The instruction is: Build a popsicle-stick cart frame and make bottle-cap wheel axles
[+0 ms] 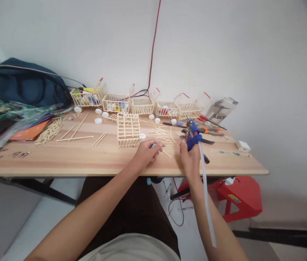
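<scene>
The right hand [190, 159] is clamped on the blue glue gun [193, 134], upright above the desk's [88, 159] front edge; it looks rigid and light, best held by its handle. The left hand [145, 154] curls beside a thin, likely brittle stick [167, 153]; whether it pinches anything I cannot tell.

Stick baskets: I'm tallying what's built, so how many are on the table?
6. Five stand in a row by the wall: first, second, third, fourth, fifth. A taller one stands in front, near the left hand. None looks hidden.
</scene>
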`<state>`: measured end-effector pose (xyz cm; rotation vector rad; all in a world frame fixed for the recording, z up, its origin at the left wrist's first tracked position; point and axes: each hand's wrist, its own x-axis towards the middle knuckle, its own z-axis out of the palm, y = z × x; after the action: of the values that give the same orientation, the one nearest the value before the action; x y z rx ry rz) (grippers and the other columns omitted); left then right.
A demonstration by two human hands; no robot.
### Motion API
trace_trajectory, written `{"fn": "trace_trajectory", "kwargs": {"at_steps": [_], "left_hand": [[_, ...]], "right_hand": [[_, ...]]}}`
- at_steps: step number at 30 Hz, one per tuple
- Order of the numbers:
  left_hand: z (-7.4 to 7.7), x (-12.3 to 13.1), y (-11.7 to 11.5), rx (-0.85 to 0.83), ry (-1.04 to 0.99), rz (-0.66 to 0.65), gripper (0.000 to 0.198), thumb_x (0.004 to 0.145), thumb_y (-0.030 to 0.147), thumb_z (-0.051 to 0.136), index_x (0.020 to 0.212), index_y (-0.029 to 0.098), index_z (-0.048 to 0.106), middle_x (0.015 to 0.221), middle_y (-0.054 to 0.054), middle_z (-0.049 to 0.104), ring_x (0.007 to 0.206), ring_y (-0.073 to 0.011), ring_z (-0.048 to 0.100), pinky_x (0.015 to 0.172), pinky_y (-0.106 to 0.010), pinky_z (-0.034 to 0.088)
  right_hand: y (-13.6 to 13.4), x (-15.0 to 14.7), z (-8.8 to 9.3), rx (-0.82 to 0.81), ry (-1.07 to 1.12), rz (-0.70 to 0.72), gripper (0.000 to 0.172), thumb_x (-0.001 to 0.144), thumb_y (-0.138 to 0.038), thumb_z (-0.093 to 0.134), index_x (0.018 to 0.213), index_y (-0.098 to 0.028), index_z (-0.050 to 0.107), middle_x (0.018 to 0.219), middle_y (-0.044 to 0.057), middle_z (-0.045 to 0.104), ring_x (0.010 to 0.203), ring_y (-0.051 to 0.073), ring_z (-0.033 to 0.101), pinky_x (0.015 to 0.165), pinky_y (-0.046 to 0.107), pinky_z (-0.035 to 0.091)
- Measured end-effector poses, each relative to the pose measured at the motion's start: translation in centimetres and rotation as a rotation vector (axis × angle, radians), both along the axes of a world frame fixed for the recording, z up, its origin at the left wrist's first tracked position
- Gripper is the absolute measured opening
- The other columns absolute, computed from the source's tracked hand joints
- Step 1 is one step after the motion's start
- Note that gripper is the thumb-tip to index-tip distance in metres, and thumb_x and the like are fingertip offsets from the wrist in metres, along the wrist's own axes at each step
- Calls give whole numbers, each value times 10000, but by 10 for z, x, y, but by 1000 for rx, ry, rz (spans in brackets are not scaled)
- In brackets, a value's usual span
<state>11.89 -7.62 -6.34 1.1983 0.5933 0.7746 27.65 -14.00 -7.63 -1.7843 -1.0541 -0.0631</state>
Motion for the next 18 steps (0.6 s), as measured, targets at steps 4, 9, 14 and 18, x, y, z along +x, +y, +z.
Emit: {"fn": "trace_trajectory", "kwargs": {"at_steps": [4,9,14,18], "left_hand": [[1,-6,-1,12,-17,-45,194,781,307,646,819,117,652,660,6,512,445,-38,349,382,-175,197],[5,-31,-1,124,98,-45,246,818,375,614,830,135,668,483,72,379,393,-48,293,394,-184,201],[8,-63,-8,210,228,-67,315,838,422,595,760,128,675,475,59,388,428,-56,316,436,-196,220],[11,-80,-13,48,131,-70,370,864,480,556,757,133,629,524,55,377,443,-53,307,429,-185,203]], "right_hand": [[1,0,-2,-13,85,3,490,901,-463,432,1247,-123,506,973,133,644,856,253,628,742,393,502],[-2,1,-3,19,197,55,483,856,-496,523,1193,-150,546,910,96,642,782,235,612,684,375,505],[-1,-2,0,137,377,130,437,822,-520,594,1094,-182,547,790,21,592,618,156,541,559,301,475],[-2,-10,8,201,540,231,409,796,-531,639,1050,-227,538,870,3,602,630,112,543,510,232,452]]}}
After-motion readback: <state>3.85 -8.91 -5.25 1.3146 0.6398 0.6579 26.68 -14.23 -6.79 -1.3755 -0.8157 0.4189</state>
